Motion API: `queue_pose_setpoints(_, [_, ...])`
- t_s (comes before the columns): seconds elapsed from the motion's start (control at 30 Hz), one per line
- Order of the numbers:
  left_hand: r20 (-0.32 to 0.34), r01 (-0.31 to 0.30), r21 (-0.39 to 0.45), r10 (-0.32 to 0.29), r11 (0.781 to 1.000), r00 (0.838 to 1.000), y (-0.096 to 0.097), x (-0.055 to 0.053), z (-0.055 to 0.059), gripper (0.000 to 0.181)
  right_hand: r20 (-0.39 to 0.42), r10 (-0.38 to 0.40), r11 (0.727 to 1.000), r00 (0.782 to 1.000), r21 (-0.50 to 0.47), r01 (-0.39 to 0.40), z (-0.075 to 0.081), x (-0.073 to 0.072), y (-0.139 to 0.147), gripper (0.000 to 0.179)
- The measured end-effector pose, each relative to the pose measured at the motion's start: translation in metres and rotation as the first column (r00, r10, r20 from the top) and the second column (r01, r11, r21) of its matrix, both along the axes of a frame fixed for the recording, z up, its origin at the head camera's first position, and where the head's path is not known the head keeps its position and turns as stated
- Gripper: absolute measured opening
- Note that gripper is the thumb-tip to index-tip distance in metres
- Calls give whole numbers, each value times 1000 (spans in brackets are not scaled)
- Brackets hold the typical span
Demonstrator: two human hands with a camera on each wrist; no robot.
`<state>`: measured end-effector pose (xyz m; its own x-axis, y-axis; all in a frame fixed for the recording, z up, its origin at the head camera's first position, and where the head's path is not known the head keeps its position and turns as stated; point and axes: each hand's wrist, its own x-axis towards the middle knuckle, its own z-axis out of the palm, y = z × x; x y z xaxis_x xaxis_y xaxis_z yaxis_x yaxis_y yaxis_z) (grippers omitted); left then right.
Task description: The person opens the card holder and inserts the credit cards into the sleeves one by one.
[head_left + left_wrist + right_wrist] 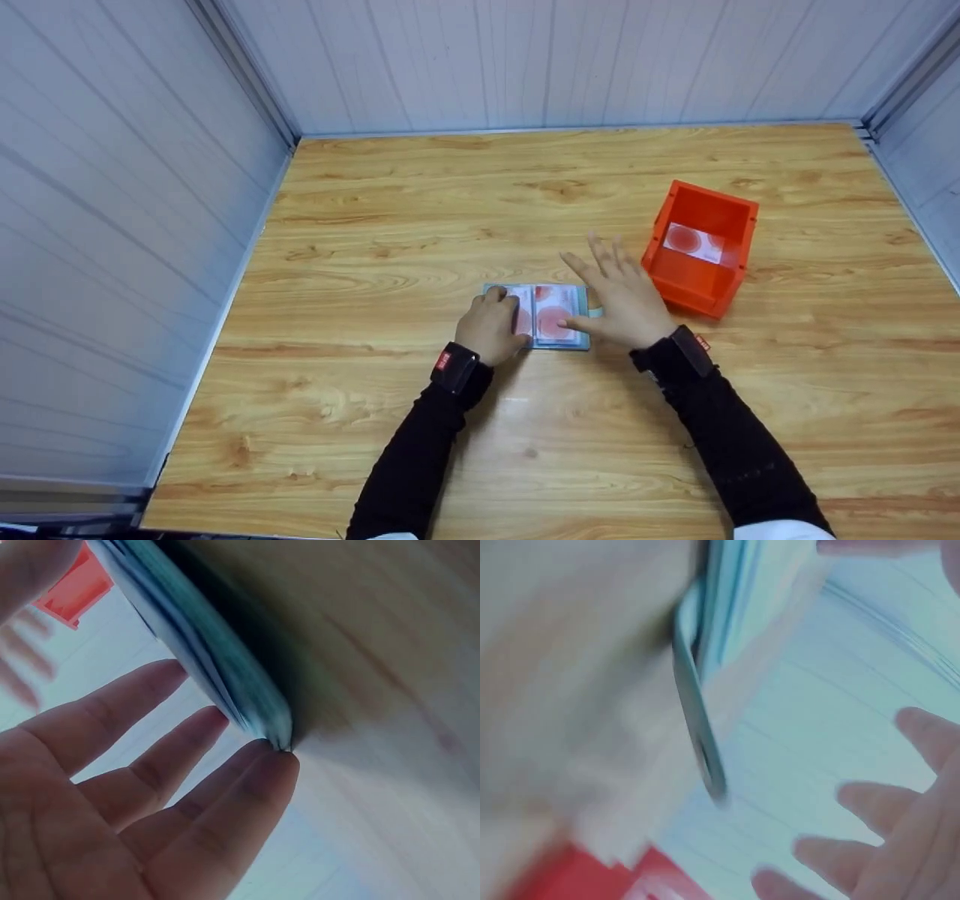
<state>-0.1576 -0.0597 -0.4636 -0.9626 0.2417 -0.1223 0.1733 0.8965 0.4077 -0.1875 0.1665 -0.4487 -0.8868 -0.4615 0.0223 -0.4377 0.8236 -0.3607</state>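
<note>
A small light-blue card holder (583,339) lies spread on the table, with red-and-white cards (555,311) showing on both sides of its fold. My left hand (489,328) holds its left half, fingers bent at the far side and thumb by the near edge. In the left wrist view, the fingertips (274,765) touch the edge of the holder's layered leaves (225,652). Over the right half, my right hand (626,304) is spread wide, its thumb overlapping the cards. The right wrist view shows a blue strap (697,720) with a hole sticking out from the holder.
An orange-red plastic bin (701,300) stands just beyond my right hand, tilted in its outline. Inside it lies a card (694,243) with red circles. Pale panel walls (465,67) border the wooden table (375,225) at the back and sides.
</note>
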Motion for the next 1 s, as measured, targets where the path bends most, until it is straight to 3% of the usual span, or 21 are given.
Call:
queue_pose_setpoints(0.33, [1, -20, 13, 20, 1000, 1000, 1, 1, -2, 60, -69, -168, 977, 983, 122, 176, 30, -15, 41, 102])
queue_pose_setpoints(0.67, [4, -29, 12, 29, 1000, 1000, 0, 0, -2, 59, 5, -314, 940, 949, 142, 311, 46, -42, 87, 93])
queue_pose_setpoints(0.83, [5, -32, 15, 32, 999, 999, 0, 1, -1, 60, 73, -343, 928, 936, 181, 326, 46, -54, 100, 81])
queue_pose_setpoints(1.0, [-5, -31, 23, 31, 999, 1000, 0, 2, -1, 60, 143, -316, 929, 938, 245, 276, 44, -66, 103, 82])
